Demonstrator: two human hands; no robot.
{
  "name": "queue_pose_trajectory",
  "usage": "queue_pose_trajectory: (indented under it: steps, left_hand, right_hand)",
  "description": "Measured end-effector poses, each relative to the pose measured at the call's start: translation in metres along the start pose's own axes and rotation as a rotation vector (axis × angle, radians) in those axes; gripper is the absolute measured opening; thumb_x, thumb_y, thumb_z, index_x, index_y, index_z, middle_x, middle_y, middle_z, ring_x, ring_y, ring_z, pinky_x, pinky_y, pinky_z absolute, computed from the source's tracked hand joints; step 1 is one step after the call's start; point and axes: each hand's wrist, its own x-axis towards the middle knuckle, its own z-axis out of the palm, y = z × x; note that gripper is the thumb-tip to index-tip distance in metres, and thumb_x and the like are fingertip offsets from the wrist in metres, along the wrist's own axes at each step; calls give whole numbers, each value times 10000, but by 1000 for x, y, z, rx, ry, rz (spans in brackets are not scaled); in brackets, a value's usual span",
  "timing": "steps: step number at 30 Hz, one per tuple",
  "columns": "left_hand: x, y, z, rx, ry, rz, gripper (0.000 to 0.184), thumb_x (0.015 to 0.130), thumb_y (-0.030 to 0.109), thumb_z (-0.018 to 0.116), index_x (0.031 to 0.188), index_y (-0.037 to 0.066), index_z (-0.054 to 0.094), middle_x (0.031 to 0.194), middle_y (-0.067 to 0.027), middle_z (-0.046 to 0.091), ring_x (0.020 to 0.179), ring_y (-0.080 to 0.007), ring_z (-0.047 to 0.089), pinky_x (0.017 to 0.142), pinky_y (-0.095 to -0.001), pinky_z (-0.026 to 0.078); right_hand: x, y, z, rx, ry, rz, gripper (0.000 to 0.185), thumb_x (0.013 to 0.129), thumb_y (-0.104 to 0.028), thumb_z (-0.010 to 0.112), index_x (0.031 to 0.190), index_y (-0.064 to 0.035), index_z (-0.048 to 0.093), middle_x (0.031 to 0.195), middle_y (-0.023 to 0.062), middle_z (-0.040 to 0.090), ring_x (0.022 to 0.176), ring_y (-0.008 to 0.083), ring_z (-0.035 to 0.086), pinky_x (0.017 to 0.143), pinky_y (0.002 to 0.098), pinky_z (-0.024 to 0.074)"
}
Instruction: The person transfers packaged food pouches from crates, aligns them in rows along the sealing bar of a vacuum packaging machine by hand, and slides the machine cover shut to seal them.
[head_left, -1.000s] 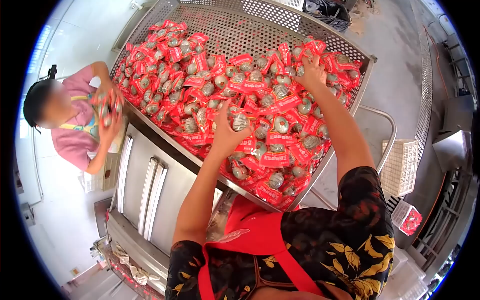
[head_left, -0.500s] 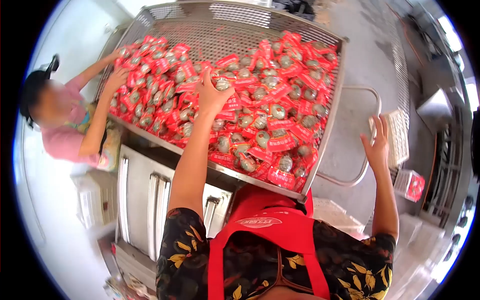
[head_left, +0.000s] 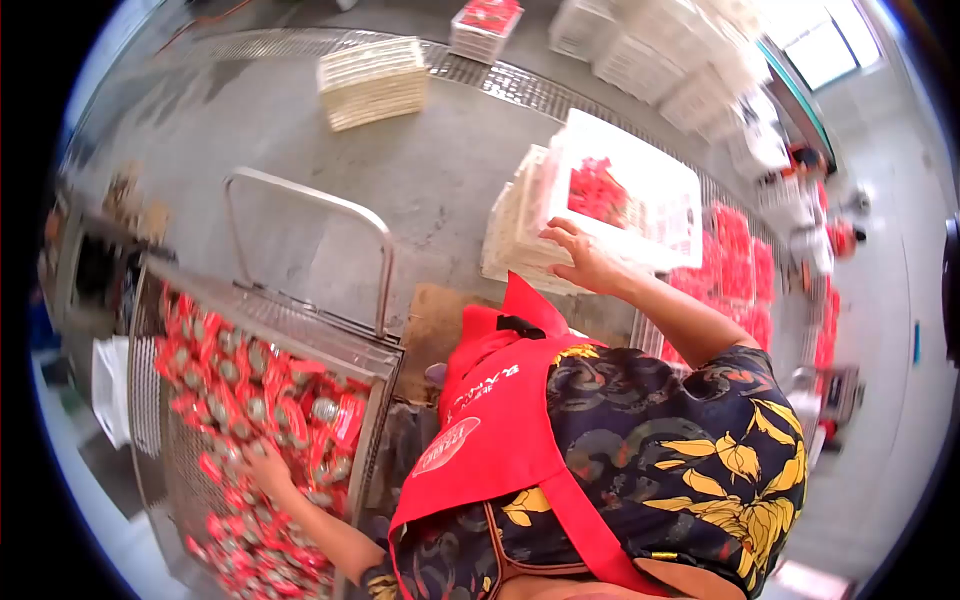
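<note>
Many red-labelled packets with grey-green, egg-like contents (head_left: pixel 225 370) fill a perforated metal cart (head_left: pixel 385 365) at the lower left. Among them rests my left hand (head_left: pixel 268 468), partly blurred; whether its fingers hold a packet cannot be made out. On the right side, my right hand (head_left: pixel 585 258) reaches out with fingers apart and nothing in them, at the near edge of a white basket (head_left: pixel 665 195). Inside that basket lies a small heap of red packets (head_left: pixel 598 192). The basket sits on stacked cream crates (head_left: pixel 510 225).
A metal handle (head_left: pixel 385 240) rises from the cart's side. Cream crates (head_left: pixel 372 85) and a small basket of red packets (head_left: pixel 485 32) stand on the floor. More red-filled baskets (head_left: pixel 735 255) are at the right, below stacked white crates (head_left: pixel 650 60).
The view has swung right, toward the white basket. My right hand has left the packets and reached the basket's edge; my left hand remains over the cart. The other person is out of view.
</note>
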Motion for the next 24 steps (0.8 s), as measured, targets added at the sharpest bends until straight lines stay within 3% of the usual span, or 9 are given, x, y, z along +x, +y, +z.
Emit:
queue_pose_trajectory:
  steps: [4,7,11,13,15,17,18,19,24]
  left_hand:
    - [33,-14,48,-191,6,-52,766,921,657,386,1519,192,269,1583,-257,3,1408,-462,240,1119,-537,288]
    - [42,-15,24,-144,29,-29,830,904,666,429,1517,135,253,1556,-316,32,1430,-478,125,1138,-520,253]
    - [-29,8,-56,27,203,1,798,888,616,512,1462,84,359,1495,-331,233,1375,-473,256,1120,-511,278]
    - [-108,40,-95,74,303,-51,769,887,582,545,1436,64,398,1469,-322,304,1351,-458,311,1103,-507,309]
    - [-170,67,-94,-185,510,54,680,893,490,589,1373,25,465,1402,-301,413,1235,-424,458,1028,-486,387]
    - [-205,65,-67,-306,516,211,523,902,360,606,1252,-24,544,1212,-254,573,1037,-383,574,932,-464,433]
    - [-235,74,-59,-323,522,282,480,903,330,606,1211,-36,565,1140,-245,611,986,-379,590,918,-462,434]
    - [-251,72,-48,-436,428,149,446,891,274,625,1189,-54,574,1082,-237,637,997,-352,594,914,-448,437]
    - [-346,100,-10,-583,216,-169,572,863,258,694,1301,-56,503,1301,-220,529,1032,-311,573,833,-393,502]
  right_hand:
    - [-47,28,9,37,121,156,470,798,-135,723,1233,-64,557,1343,165,492,1153,337,565,937,412,487]
    - [-58,166,-26,133,267,236,394,811,-177,728,1175,-85,608,1265,139,567,1052,280,618,886,393,505]
    - [-65,342,-57,151,296,665,382,809,-236,750,1147,-108,629,1153,134,637,892,258,655,795,377,524]
    - [-56,404,-73,94,202,630,448,778,-248,770,1173,-107,613,1190,150,622,958,291,647,823,393,517]
    - [-47,460,-55,97,99,550,598,720,-270,809,1255,-137,578,1247,172,592,1036,341,624,878,416,504]
    - [-35,491,-25,25,-141,284,812,641,-292,853,1358,-158,497,1321,205,526,1096,383,593,939,427,487]
    - [-27,500,-11,63,-292,318,1069,580,-318,881,1481,-188,320,1413,240,421,1124,414,574,957,448,485]
    - [-19,490,-5,85,-310,313,1069,580,-318,881,1481,-188,320,1413,240,421,1124,414,574,957,448,485]
    - [0,476,16,80,-398,298,1322,579,-370,870,1539,-240,-29,1494,288,264,1078,453,591,887,485,521]
